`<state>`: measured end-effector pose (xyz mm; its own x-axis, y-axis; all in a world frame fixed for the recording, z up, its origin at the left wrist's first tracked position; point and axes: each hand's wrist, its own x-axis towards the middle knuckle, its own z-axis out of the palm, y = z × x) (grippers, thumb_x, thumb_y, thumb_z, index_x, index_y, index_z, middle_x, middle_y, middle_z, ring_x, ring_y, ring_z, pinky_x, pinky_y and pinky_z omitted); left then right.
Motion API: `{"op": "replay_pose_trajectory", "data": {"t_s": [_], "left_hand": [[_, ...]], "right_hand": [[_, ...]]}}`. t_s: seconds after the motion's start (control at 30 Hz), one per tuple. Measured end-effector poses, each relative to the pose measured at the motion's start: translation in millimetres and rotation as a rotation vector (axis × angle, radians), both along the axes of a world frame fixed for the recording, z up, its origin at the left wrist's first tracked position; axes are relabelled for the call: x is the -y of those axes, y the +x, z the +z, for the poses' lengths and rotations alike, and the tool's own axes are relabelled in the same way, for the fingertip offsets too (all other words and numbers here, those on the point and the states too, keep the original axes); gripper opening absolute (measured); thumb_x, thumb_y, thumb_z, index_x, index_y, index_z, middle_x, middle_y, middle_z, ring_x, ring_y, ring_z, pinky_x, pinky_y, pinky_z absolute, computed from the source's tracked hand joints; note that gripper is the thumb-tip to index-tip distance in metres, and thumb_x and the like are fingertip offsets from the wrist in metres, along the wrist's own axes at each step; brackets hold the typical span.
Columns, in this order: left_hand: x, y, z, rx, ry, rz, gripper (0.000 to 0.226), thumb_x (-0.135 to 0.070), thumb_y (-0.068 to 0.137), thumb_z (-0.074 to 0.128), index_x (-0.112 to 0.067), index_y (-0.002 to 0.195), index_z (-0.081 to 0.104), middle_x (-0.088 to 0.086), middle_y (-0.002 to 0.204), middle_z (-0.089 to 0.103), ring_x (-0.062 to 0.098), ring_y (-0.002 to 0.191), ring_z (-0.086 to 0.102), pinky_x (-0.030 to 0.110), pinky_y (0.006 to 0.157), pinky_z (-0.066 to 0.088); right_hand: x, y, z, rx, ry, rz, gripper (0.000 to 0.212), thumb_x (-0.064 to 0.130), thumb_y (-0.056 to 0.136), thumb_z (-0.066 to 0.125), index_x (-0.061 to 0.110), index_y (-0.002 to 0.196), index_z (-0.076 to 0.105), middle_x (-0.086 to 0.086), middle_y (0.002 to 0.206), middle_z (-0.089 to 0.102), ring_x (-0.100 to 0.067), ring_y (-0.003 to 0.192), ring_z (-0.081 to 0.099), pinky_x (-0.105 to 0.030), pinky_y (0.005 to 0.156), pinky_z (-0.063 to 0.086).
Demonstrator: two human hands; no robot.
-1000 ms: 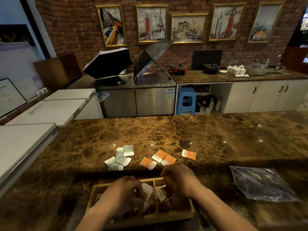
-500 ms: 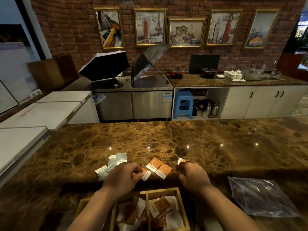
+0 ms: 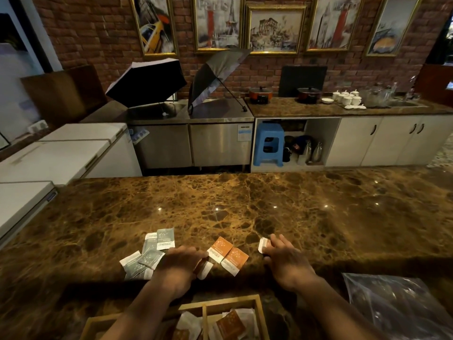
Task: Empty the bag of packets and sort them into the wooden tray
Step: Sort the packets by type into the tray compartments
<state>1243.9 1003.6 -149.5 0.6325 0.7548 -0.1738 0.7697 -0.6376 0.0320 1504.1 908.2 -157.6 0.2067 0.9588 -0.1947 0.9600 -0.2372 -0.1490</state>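
Worktop [image 3: 245, 207] of brown marble carries all task items. Left hand [image 3: 180, 262] lies palm down over an orange packet [image 3: 204, 269], fingers curled onto it; whether it is actually gripped cannot be told. Right hand [image 3: 285, 260] rests on the worktop with fingers touching a further orange packet [image 3: 263, 245] at its far edge; a firm hold cannot be confirmed. Between the hands lie two orange packets [image 3: 226, 253], side by side and touching. Grey packets [image 3: 150, 252] sit in a loose overlapping group just left of the left hand. Wooden tray [image 3: 259, 312] stands at the near edge, below the forearms, its compartments holding orange and white packets already. Clear plastic bag [image 3: 397, 307] lies flat at near right, apart from the tray.
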Motion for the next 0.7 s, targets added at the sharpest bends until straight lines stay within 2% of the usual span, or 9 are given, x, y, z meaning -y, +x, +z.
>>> {"op": "replay_pose_trajectory", "data": {"t_s": [0.1, 0.17, 0.3, 0.4, 0.47, 0.53, 0.57, 0.63, 0.7], "left_hand": [[-3.2, -0.5, -0.7, 0.003, 0.057, 0.003, 0.053, -0.03, 0.091, 0.064, -0.041, 0.14, 0.044, -0.009, 0.138, 0.051, 0.018, 0.126, 0.048, 0.033, 0.103, 0.038], [-4.6, -2.4, 0.0, 0.025, 0.046, 0.028, 0.047, -0.033, 0.09, 0.067, -0.041, 0.133, 0.052, -0.008, 0.134, 0.053, 0.019, 0.122, 0.05, 0.034, 0.1, 0.04], [-6.6, -5.7, 1.4, 0.057, 0.045, 0.052, 0.033, -0.037, 0.085, 0.071, -0.036, 0.116, 0.059, -0.01, 0.125, 0.057, 0.016, 0.113, 0.053, 0.03, 0.091, 0.041], [-8.2, -5.8, 3.2, 0.059, 0.019, 0.08, 0.028, -0.036, 0.082, 0.073, -0.033, 0.106, 0.06, -0.008, 0.118, 0.063, 0.016, 0.106, 0.058, 0.029, 0.086, 0.044], [-9.8, -4.1, 2.3, 0.062, 0.01, 0.09, 0.033, -0.034, 0.08, 0.076, -0.031, 0.107, 0.057, -0.007, 0.117, 0.064, 0.017, 0.105, 0.06, 0.029, 0.085, 0.047], [-10.4, -3.3, 1.4, 0.068, -0.004, 0.115, 0.044, -0.032, 0.079, 0.077, -0.03, 0.115, 0.052, -0.005, 0.119, 0.065, 0.019, 0.107, 0.062, 0.031, 0.086, 0.048], [-10.8, -3.5, 0.1, 0.076, -0.019, 0.133, 0.047, -0.032, 0.079, 0.077, -0.03, 0.119, 0.051, -0.004, 0.121, 0.064, 0.019, 0.108, 0.062, 0.031, 0.087, 0.048], [-10.7, -6.0, -2.4, 0.076, -0.037, 0.153, 0.048, -0.036, 0.081, 0.075, -0.032, 0.123, 0.052, -0.003, 0.124, 0.062, 0.02, 0.113, 0.06, 0.032, 0.09, 0.047], [-10.7, -9.8, -3.7, 0.067, 0.002, 0.146, 0.044, -0.041, 0.081, 0.073, -0.036, 0.12, 0.056, -0.006, 0.124, 0.059, 0.018, 0.114, 0.056, 0.032, 0.09, 0.046]], "right_hand": [[-2.9, 0.1, -7.0, 0.065, 0.079, -0.027, 0.036, 0.02, 0.1, 0.053, 0.024, 0.136, 0.052, -0.004, 0.145, 0.048, -0.024, 0.132, 0.046, -0.038, 0.105, 0.042], [-3.9, 0.2, -8.2, 0.08, 0.107, -0.044, 0.033, 0.016, 0.098, 0.057, 0.026, 0.129, 0.056, -0.001, 0.132, 0.057, -0.022, 0.121, 0.05, -0.035, 0.098, 0.046], [-4.2, 2.8, -6.6, 0.016, 0.182, -0.119, 0.032, 0.02, 0.092, 0.068, 0.03, 0.121, 0.056, 0.001, 0.123, 0.059, -0.017, 0.113, 0.053, -0.03, 0.095, 0.048], [-9.9, 1.1, -4.5, -0.199, 0.242, -0.222, 0.045, 0.016, 0.088, 0.072, 0.025, 0.127, 0.051, 0.0, 0.119, 0.063, -0.017, 0.11, 0.059, -0.029, 0.09, 0.052], [-18.3, -6.4, 3.8, -0.299, 0.187, -0.171, 0.031, 0.02, 0.091, 0.069, 0.025, 0.119, 0.057, 0.002, 0.115, 0.064, -0.014, 0.104, 0.061, -0.028, 0.088, 0.053], [-28.2, -20.8, 9.0, -0.359, 0.119, -0.03, 0.011, 0.021, 0.094, 0.066, 0.024, 0.104, 0.061, 0.004, 0.103, 0.061, -0.009, 0.091, 0.059, -0.02, 0.082, 0.053], [-31.9, -29.3, 10.9, -0.366, 0.088, 0.037, 0.009, 0.021, 0.094, 0.065, 0.025, 0.098, 0.059, 0.005, 0.1, 0.058, -0.009, 0.089, 0.057, -0.018, 0.08, 0.053], [-40.2, -41.9, 5.6, -0.298, 0.078, 0.085, 0.009, 0.027, 0.091, 0.069, 0.029, 0.097, 0.061, 0.002, 0.115, 0.056, -0.015, 0.107, 0.055, -0.025, 0.091, 0.052], [-43.8, -51.9, -3.9, -0.257, 0.09, 0.061, 0.016, 0.03, 0.089, 0.069, 0.023, 0.103, 0.068, -0.001, 0.132, 0.054, -0.021, 0.123, 0.05, -0.03, 0.099, 0.048]]}}
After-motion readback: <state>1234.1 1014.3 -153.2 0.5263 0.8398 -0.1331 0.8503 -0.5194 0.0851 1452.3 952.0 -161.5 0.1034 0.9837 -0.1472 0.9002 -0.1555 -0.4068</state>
